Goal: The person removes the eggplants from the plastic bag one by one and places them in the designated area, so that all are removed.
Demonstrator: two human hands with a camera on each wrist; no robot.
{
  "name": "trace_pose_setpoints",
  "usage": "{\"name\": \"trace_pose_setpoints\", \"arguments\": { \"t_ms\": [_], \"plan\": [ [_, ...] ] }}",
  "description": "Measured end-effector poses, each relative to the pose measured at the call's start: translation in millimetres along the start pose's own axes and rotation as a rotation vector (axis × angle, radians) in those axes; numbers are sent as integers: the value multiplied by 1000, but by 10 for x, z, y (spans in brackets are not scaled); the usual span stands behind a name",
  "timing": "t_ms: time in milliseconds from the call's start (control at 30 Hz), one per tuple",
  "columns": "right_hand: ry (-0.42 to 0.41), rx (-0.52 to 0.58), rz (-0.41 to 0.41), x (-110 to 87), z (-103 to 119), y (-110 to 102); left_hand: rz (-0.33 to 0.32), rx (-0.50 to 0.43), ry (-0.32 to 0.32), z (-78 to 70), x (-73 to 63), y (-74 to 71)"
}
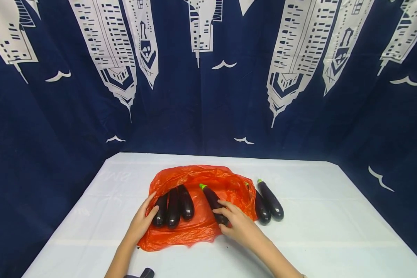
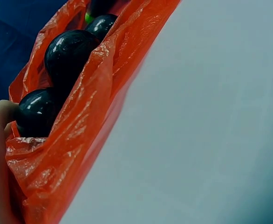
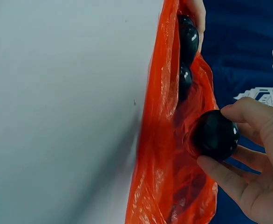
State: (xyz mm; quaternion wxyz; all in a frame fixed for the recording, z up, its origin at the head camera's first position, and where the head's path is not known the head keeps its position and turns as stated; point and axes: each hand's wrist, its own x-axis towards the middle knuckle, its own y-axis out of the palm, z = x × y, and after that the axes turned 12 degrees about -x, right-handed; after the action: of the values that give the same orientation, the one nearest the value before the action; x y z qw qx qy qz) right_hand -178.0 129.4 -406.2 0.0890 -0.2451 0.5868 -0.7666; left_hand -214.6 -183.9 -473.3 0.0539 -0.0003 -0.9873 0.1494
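A red plastic bag (image 1: 194,235) lies on its side on the white table, its mouth toward me. Inside, on the left, several dark purple eggplants (image 1: 173,208) lie side by side. My right hand (image 1: 239,226) pinches another eggplant (image 1: 211,199) by its blunt end, thumb and fingertips around it. That eggplant's green stem points into the bag; in the right wrist view its round end (image 3: 215,135) faces the camera. My left hand (image 1: 141,222) holds the bag's left side, with the thumb against the outermost eggplant (image 2: 36,112). Part of its fingers is hidden.
To the right of the bag, two eggplants (image 1: 271,200) lie on the white table (image 1: 316,216), one partly covered by the bag's edge. A dark object (image 1: 147,273) shows at the front edge of the view. Behind the table hangs a blue printed cloth (image 1: 201,108).
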Motion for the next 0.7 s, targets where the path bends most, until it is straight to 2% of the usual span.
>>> {"name": "trace_pose_setpoints", "arguments": {
  "t_ms": [700],
  "plan": [
    [12,-123,-122,-323,-138,-244,-8,15,-4,18,8,1]
  ]
}}
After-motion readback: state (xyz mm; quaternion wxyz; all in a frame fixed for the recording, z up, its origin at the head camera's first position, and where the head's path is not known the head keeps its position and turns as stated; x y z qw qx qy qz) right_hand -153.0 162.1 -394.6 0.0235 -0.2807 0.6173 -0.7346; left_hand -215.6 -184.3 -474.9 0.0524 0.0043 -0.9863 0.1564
